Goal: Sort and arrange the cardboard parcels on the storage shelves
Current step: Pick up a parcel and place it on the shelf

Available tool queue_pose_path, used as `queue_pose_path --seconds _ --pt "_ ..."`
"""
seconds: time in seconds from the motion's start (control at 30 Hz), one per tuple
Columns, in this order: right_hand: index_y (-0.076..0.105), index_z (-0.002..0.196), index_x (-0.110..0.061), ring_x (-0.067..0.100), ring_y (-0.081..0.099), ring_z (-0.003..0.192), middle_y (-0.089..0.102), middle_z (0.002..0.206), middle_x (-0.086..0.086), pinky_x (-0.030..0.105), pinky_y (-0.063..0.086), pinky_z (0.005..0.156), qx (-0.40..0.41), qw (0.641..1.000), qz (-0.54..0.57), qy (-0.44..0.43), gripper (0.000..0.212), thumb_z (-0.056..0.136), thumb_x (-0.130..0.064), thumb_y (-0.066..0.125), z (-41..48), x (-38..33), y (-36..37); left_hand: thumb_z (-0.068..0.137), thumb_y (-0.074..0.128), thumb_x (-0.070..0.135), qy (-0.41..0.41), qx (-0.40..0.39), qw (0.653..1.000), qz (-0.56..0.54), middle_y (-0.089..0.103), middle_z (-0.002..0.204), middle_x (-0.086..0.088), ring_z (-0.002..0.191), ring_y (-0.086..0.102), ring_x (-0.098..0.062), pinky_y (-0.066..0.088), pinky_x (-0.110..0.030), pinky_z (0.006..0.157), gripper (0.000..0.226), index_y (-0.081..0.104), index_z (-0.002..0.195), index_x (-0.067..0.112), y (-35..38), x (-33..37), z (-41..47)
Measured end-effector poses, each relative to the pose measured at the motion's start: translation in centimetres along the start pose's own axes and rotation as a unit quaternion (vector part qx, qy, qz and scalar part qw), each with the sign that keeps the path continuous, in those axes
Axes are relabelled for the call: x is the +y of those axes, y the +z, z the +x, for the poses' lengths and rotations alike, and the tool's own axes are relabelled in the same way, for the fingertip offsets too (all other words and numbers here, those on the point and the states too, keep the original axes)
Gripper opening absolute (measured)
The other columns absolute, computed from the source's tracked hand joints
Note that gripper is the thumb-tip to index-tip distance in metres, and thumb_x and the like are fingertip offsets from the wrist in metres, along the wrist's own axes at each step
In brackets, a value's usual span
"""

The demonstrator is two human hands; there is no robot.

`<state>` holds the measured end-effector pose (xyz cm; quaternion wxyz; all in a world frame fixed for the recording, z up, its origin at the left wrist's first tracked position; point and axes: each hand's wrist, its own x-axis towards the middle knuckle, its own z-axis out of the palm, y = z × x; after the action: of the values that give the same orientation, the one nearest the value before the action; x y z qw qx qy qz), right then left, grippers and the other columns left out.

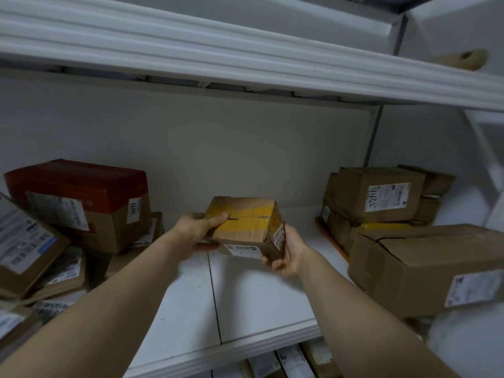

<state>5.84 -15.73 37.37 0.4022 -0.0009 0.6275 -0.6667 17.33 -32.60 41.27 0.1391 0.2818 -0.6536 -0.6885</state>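
Arms reach forward over the white shelf (259, 301). The left hand (195, 233) holds the left end of a small cardboard parcel (245, 227), with its thumb on top by the yellow tape. The right hand (289, 255) grips the parcel's near right corner, fingers curled under it. The parcel sits between both hands, over the middle of the shelf. Right of the right hand is a big brown box (425, 268), with a labelled box (379, 195) farther back. Left of the left hand leans a pile of parcels (32, 241), with a red-topped box (81, 192) behind.

Bare left hand (197, 232) and bare right hand (289, 255) on bare forearms (354, 304), uncovered to the frame's edge.
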Motion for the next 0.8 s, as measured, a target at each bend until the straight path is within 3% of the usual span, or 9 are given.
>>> queue_pose_path --seconds 0.27,0.5,0.6,0.73,0.8 --pt "0.068 0.081 -0.013 0.02 0.056 0.042 0.065 0.064 0.006 0.01 0.021 0.03 0.01 1.0 0.008 -0.012 0.062 0.092 -0.062 0.031 0.5 0.0 0.9 0.066 0.081 0.045 0.084 0.006 0.989 0.121 0.06 0.092 0.003 0.085 0.06 -0.014 0.056 -0.038 0.083 0.053 0.052 0.101 0.018 0.4 0.9 -0.4" --pt "0.068 0.083 -0.011 0.021 0.056 0.041 0.065 0.064 0.008 0.01 0.021 0.03 0.011 1.0 0.011 -0.016 0.063 0.093 -0.061 0.029 1.3 0.2 1.6 0.072 0.079 0.041 0.077 0.026 0.991 0.111 0.059 0.1 -0.003 0.092 0.062 -0.022 0.058 -0.04 0.08 0.062 0.049 0.117 0.013 -0.7 1.2 -0.2" --pt "0.067 0.082 -0.011 0.021 0.057 0.041 0.065 0.061 0.008 0.01 0.021 0.031 0.016 1.0 0.009 -0.02 0.062 0.093 -0.059 0.03 1.6 0.1 1.8 0.072 0.076 0.049 0.086 0.03 0.982 0.164 0.057 0.11 -0.003 0.1 0.058 -0.023 0.055 -0.038 0.08 0.061 0.046 0.114 0.017 -0.8 1.6 -0.3" --pt "0.065 0.08 -0.011 0.022 0.056 0.039 0.064 0.06 0.008 0.009 0.021 0.031 0.023 0.999 0.007 -0.022 0.063 0.093 -0.061 0.029 2.0 -0.1 2.4 0.024 0.073 0.084 0.117 0.035 0.96 0.251 0.057 0.12 0.001 0.107 0.057 -0.021 0.053 -0.035 0.089 0.124 0.046 0.122 0.013 -0.4 2.2 -0.1" --pt "0.065 0.082 -0.011 0.021 0.055 0.04 0.063 0.061 0.008 0.01 0.021 0.031 0.016 0.999 0.018 -0.025 0.064 0.093 -0.061 0.026 2.1 -0.2 2.6 0.018 0.072 0.086 0.125 0.043 0.957 0.259 0.058 0.121 -0.001 0.108 0.059 -0.023 0.053 -0.037 0.092 0.131 0.047 0.125 0.013 -0.5 2.2 0.4"
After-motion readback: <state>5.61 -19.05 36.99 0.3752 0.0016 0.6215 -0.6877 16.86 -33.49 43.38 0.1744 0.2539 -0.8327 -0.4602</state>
